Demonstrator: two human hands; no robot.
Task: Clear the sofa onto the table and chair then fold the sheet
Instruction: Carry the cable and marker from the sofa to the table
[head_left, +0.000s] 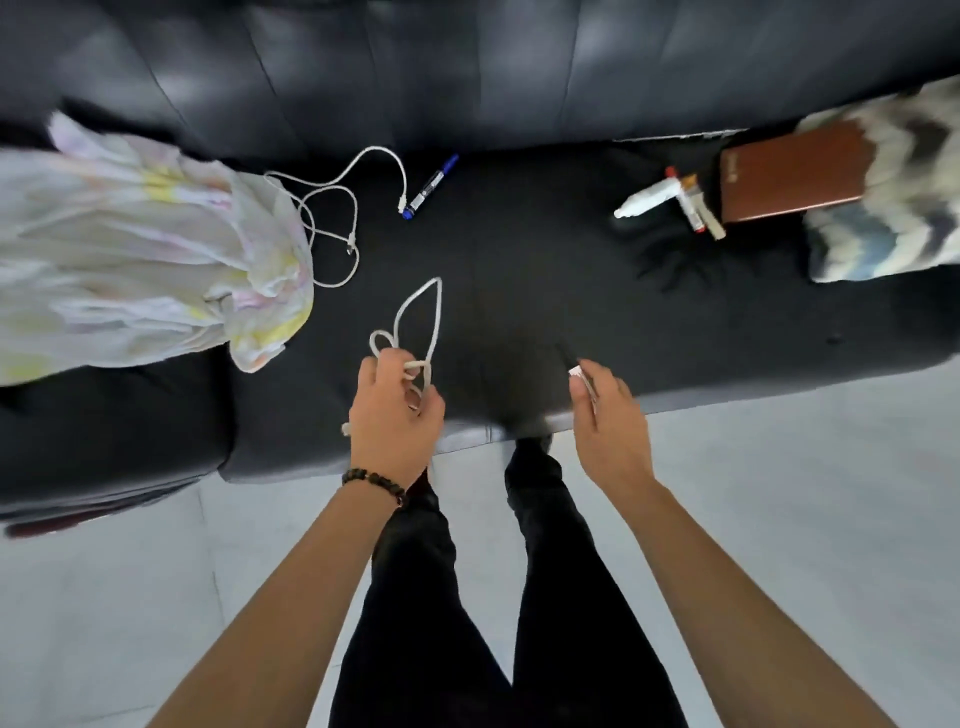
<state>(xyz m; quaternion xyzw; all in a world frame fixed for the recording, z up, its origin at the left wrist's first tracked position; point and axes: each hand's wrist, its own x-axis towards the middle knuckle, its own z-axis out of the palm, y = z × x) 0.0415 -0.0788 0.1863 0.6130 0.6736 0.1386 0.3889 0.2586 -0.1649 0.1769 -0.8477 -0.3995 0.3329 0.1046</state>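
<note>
While looped—white cable, glossy sofa

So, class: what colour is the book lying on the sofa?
The book is reddish brown, seen in the head view, the only one given.

I'm looking down on the sofa, which runs left to right across the far half of my view, with floor on the near side. On its seat, the sheet lies at the left. Just right of it is a cable, then a pen. Far right, a bottle touches some markers, beside a book leaning on a cushion. Near the front edge, my left hand holds a second cable; my right hand is to its right.
</note>
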